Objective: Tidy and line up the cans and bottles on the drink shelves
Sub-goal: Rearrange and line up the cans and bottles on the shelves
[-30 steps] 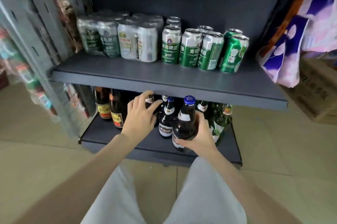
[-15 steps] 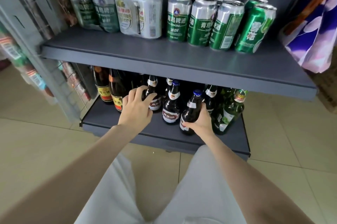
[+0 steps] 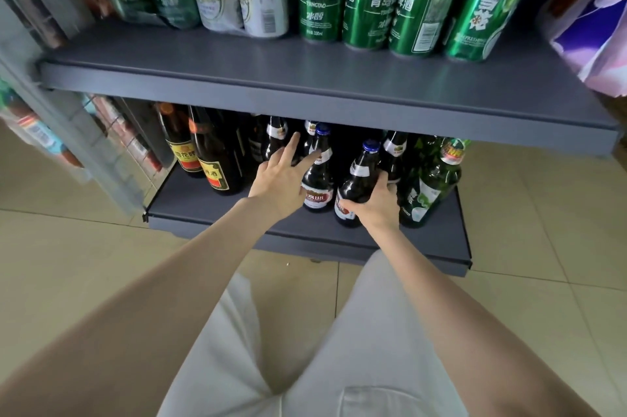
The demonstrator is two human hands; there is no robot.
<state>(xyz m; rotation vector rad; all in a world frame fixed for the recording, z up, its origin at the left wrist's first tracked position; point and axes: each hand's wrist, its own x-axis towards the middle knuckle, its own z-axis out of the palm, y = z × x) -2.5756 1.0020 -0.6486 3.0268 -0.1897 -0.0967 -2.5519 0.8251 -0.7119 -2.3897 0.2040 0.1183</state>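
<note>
Bottle (image 3: 356,184): upright, tilted toward 1 o'clock, gripped low by R hand (image 3: 376,204)
L hand (image 3: 281,179): fingers spread, holding nothing, at 9 o'clock of it

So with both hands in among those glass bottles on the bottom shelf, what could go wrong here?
The right hand grips a dark blue-capped glass bottle that tilts near the lower grey shelf's front edge; if it slips it could fall. The left hand's spread fingers reach between tightly packed brown bottles and might topple one. The green glass bottle already leans.
</note>
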